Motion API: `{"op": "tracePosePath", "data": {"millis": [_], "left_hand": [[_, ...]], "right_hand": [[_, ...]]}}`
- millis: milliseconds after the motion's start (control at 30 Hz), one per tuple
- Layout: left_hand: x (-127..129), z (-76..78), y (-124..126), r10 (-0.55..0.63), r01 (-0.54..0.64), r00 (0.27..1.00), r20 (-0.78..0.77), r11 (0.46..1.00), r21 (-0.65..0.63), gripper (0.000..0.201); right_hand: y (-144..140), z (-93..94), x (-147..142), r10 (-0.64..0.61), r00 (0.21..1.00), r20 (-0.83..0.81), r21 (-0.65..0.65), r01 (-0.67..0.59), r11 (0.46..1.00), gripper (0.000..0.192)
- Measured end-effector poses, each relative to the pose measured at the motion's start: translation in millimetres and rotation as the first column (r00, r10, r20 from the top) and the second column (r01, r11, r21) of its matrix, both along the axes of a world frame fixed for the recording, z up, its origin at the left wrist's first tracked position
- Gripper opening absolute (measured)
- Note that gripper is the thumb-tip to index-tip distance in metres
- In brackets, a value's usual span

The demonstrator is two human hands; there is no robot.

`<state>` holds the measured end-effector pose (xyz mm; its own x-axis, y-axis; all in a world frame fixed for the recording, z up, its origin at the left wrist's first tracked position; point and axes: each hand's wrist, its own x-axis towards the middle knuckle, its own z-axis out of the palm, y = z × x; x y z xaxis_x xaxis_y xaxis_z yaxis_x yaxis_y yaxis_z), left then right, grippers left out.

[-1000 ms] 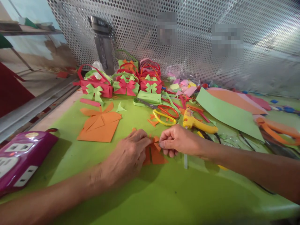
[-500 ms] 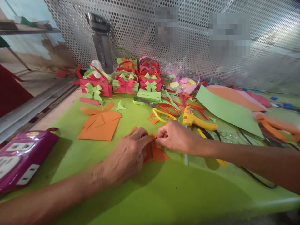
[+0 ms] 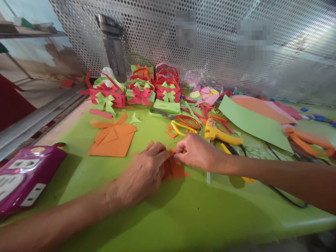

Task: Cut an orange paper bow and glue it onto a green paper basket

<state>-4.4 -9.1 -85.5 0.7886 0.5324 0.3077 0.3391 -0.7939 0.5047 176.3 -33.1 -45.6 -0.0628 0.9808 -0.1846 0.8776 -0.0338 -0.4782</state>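
Note:
On the green tabletop [image 3: 199, 213] an orange paper bow [image 3: 178, 170] lies under both hands, its two cut tails spreading toward me. My left hand [image 3: 147, 168] presses its bent fingers onto the bow's left side and middle. With thumb and finger closed in a pinch, my right hand [image 3: 194, 152] grips the bow's right side; the fingertips hide the bow's centre. To the left of my hands lies a flat orange paper piece [image 3: 115, 141] with strips and a triangle on it. Scissors [image 3: 186, 122] with red and yellow handles rest just beyond my right hand.
A yellow glue gun [image 3: 223, 134] lies beside my right forearm, its cord running right. Small paper baskets [image 3: 141, 94] with bows stand at the back. Green and orange sheets [image 3: 252, 120] lie at right. A purple power strip [image 3: 34, 175] sits at left. Behind rises a perforated metal panel [image 3: 152, 31].
Both hands stay on the orange bow with almost no movement. The view has shifted very slightly.

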Motion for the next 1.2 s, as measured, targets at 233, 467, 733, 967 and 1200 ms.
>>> {"op": "tracePosePath", "data": {"millis": [233,467,733,967,1200], "left_hand": [[-1,-1.3,0,0.02,-0.02,1.0,0.02,1.0,-0.017,0.033],[-6,-3.0,0,-0.007,0.003,0.999,0.04,0.995,0.096,0.03],[-14,-4.7,-11,-0.02,0.019,1.0,0.005,0.987,0.157,0.033],[-15,-5.2,-17,-0.024,0.033,0.999,-0.042,0.976,0.214,0.029],[-13,-5.4,-18,-0.051,0.063,0.997,-0.049,0.961,0.268,0.024]], "right_hand": [[0,1.2,-1,-0.012,1.0,0.018,-0.018,0.012,1.0,0.016],[1,1.1,-1,-0.015,1.0,0.012,-0.013,0.015,1.0,0.015],[-1,2.1,-1,0.009,1.0,0.015,0.013,-0.009,1.0,0.021],[0,2.0,-2,0.004,1.0,0.019,0.002,-0.004,1.0,0.028],[2,2.8,-3,-0.007,0.999,0.04,0.008,0.007,1.0,0.026]]}}
